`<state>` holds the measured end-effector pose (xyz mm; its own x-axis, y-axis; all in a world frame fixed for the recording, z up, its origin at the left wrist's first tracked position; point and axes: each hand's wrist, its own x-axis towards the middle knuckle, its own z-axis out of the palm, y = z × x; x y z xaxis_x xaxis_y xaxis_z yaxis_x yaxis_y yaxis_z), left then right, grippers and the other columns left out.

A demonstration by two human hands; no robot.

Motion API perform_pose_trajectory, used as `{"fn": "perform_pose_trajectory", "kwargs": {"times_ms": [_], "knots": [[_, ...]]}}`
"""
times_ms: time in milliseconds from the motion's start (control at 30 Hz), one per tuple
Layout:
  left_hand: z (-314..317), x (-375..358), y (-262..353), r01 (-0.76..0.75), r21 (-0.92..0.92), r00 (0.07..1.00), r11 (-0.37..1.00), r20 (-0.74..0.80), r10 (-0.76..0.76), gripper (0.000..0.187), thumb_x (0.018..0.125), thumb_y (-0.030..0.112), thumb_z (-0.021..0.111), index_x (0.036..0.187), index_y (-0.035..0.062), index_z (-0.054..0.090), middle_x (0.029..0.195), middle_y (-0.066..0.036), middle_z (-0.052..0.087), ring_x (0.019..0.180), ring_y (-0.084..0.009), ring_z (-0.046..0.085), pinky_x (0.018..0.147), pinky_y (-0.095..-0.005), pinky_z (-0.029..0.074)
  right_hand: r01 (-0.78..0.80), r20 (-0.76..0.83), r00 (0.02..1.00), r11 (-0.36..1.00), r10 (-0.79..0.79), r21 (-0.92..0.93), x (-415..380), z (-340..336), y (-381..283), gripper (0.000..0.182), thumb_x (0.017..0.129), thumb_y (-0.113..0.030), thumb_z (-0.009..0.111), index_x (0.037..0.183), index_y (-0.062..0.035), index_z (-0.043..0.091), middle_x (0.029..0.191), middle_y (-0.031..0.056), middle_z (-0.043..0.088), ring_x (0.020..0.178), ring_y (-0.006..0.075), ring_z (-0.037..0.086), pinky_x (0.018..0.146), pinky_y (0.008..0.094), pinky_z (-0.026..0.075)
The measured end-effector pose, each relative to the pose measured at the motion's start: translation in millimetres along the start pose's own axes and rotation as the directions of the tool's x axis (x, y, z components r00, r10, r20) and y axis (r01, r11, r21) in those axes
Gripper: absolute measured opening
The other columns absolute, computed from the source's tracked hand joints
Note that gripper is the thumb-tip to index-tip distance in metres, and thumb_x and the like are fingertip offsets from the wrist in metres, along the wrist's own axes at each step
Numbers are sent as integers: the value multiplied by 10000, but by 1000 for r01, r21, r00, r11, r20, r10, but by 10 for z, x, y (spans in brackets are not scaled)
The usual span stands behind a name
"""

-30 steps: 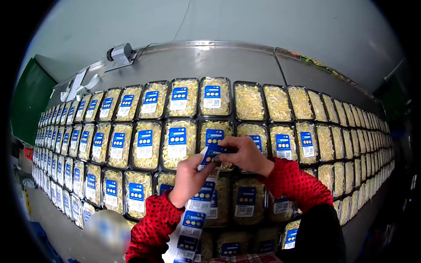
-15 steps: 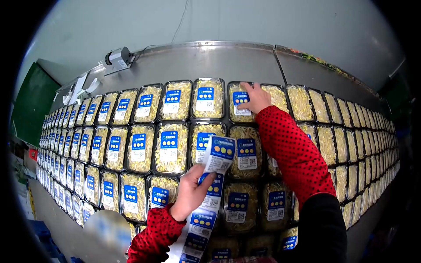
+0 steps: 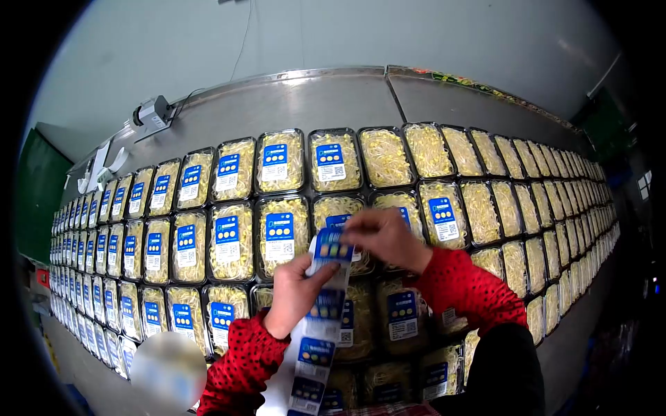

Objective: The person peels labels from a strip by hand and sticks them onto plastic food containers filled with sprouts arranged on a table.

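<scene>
My left hand (image 3: 293, 294) is closed around a strip of blue-and-white printed labels (image 3: 318, 350), thumb on top. The strip hangs down toward my body. At its upper end, my right hand (image 3: 390, 239) pinches the edge of the top label (image 3: 331, 251), slightly smeared by motion. Beneath both hands lie black trays of bean sprouts in rows. A labelled sprout tray (image 3: 334, 161) stands in the back row, beyond my hands. To its right, an unlabelled sprout tray (image 3: 387, 158) shows bare sprouts.
Trays fill the metal table (image 3: 312, 104), mostly labelled on the left and mostly unlabelled on the right. A small grey device (image 3: 151, 116) with a cable stands at the back left, near a white roll (image 3: 119, 159). A wall rises behind the table.
My right hand has left a labelled tray in the back row and come back to the label strip. That tray keeps its label. The view has turned right.
</scene>
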<state>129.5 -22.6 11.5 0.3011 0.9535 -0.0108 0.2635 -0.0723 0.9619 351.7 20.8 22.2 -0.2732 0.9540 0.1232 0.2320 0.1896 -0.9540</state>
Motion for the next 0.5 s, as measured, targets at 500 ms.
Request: {"fn": "perform_pose_trajectory", "kwargs": {"times_ms": [500], "knots": [[324,-140,23,-47,17,999,999,-9,47,164,937,73,647,1084,0,638,917,-136,622,821,-249,611,743,-313,478,-171,34,978,889,205,-424,901,-1055,769,568,784,-248,828,1263,-49,596,1085,124,700,954,233,679,824,357,548]]}}
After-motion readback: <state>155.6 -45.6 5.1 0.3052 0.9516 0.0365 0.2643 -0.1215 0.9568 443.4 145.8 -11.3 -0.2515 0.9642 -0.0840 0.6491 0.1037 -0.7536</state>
